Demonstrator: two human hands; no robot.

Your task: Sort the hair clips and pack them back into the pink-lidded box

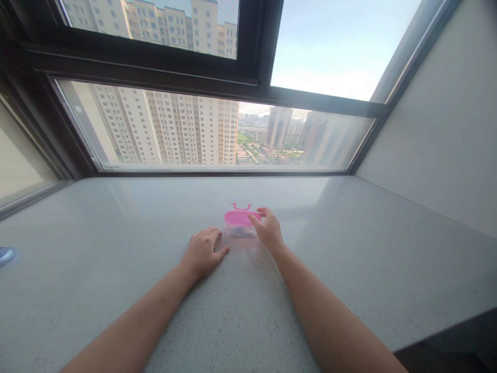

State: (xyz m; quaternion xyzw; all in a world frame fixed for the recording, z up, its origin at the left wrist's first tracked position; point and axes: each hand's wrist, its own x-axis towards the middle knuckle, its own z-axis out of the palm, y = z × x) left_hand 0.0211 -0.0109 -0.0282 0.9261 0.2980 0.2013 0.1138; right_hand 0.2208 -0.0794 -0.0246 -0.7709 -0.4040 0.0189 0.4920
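Observation:
A small clear plastic box (244, 232) with a pink oval lid (238, 218) stands on the pale speckled windowsill (225, 311). Something dark lies inside it, too small to make out. A pink carrying handle (242, 208) shows just behind the lid. My right hand (267, 228) is at the lid's right end, thumb over its near side and fingers along the far side, gripping it. To the left of the box, my left hand (205, 251) rests on the sill with its fingers apart, holding nothing; its fingertips are close to the box.
A dark-framed window (233, 173) closes off the back of the sill, with tall buildings outside. A white wall (435, 129) bounds the right side. Part of a pale bluish rounded object (5, 255) shows at the left edge. The sill's dark edge (446, 331) is at lower right.

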